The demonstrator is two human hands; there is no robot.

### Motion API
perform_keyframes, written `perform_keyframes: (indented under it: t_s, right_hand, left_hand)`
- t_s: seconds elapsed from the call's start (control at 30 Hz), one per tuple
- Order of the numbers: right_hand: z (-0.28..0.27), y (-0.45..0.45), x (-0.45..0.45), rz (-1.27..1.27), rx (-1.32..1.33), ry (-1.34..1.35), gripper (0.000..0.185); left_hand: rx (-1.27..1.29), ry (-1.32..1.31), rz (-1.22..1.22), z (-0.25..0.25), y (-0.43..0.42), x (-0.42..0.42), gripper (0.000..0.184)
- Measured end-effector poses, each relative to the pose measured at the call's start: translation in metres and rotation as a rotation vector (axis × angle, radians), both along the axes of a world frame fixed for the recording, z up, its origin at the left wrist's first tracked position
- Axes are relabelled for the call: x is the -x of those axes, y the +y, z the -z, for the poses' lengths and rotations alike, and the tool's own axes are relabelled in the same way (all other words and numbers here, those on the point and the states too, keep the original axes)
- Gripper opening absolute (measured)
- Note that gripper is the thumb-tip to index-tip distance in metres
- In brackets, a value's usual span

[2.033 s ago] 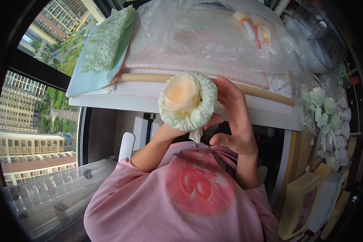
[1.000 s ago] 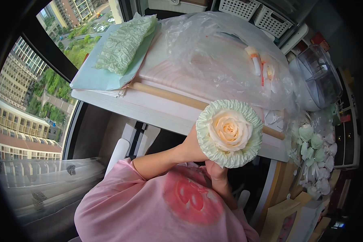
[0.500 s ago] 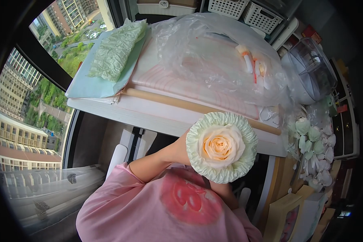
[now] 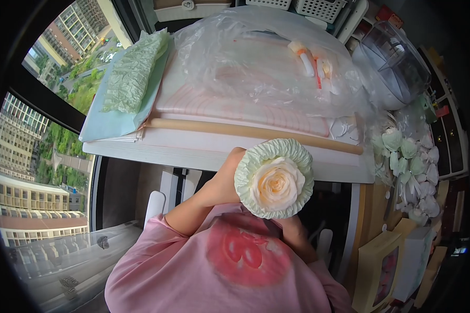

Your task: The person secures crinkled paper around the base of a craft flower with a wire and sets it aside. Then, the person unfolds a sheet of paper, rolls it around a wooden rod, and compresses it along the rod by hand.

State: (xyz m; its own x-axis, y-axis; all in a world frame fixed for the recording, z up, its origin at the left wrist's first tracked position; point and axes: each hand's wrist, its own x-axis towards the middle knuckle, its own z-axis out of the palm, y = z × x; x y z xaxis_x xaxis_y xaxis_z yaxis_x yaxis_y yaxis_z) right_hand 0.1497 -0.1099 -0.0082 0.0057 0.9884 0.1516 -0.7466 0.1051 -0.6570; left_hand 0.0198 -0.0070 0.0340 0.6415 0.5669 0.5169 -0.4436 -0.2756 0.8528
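Observation:
A cream-peach rose [image 4: 278,185] with a ruffled pale green crepe-paper collar [image 4: 248,164] is held up in front of my chest, its face toward the camera. Behind the collar's left edge is my left hand [image 4: 228,176], curled inward against the flower; its fingertips are hidden. Below the flower only a bit of my right hand [image 4: 291,224] shows, its fingers covered by the bloom. Any stem is out of sight.
Ahead stands a white table [image 4: 193,156] bearing a wooden rod [image 4: 256,137], clear plastic wrapping [image 4: 235,68] and crinkled green paper [image 4: 136,73] on blue sheets. Pale paper flowers [image 4: 410,164] lie to the right, near a boxed item [image 4: 376,271]. A window is on the left.
The flower has shifted slightly left and up and tilted downward. My left hand shows more beside it. The view has also turned a little.

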Motion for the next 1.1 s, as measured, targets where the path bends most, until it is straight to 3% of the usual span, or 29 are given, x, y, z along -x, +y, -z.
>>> perform_keyframes:
  t_s: [0.2, 0.3, 0.33, 0.4, 0.5, 0.6, 0.67, 0.9, 1.0, 1.07, 1.1]
  right_hand:
    - [-0.065, 0.008, -0.005, 0.226, -0.284, -0.508, 0.099]
    - [-0.067, 0.016, 0.003, 0.272, -0.419, -0.649, 0.108]
    - [-0.066, 0.019, 0.006, 0.283, -0.473, -0.69, 0.111]
    - [-0.064, 0.021, 0.014, 0.322, -0.476, -0.679, 0.109]
    - [-0.061, 0.02, 0.019, 0.413, -0.412, -0.806, 0.103]
    - [-0.058, 0.023, 0.021, 0.492, -0.405, -0.963, 0.098]
    - [-0.057, 0.026, 0.027, 0.539, -0.436, -0.814, 0.097]
    - [-0.063, 0.026, 0.027, 0.586, -0.4, -0.929, 0.095]
    - [-0.067, 0.031, 0.017, 0.602, -0.499, -0.852, 0.099]
    - [-0.066, 0.032, 0.009, 0.533, -0.494, -1.007, 0.118]
    - [-0.065, 0.031, 0.01, 0.497, -0.466, -0.976, 0.115]
  left_hand:
    - [0.586, 0.029, 0.132, -0.008, -0.006, 0.008, 0.044]
    - [0.49, 0.032, 0.039, -0.009, -0.011, -0.001, 0.043]
    - [0.566, -0.037, -0.004, -0.011, -0.015, -0.003, 0.042]
    - [0.641, -0.105, -0.053, -0.001, -0.017, -0.014, 0.04]
    - [0.468, -0.008, -0.285, 0.022, -0.01, -0.024, 0.035]
    - [0.298, 0.13, -0.1, 0.004, -0.002, -0.008, 0.032]
    - [0.33, 0.122, -0.048, 0.003, -0.003, -0.008, 0.031]
    - [0.571, 0.033, -0.032, 0.0, -0.013, -0.007, 0.029]
    - [0.537, 0.053, -0.053, -0.003, -0.014, -0.005, 0.028]
    - [0.463, 0.099, -0.084, -0.003, -0.015, -0.005, 0.028]
    - [0.424, 0.127, -0.102, -0.002, -0.015, -0.005, 0.028]
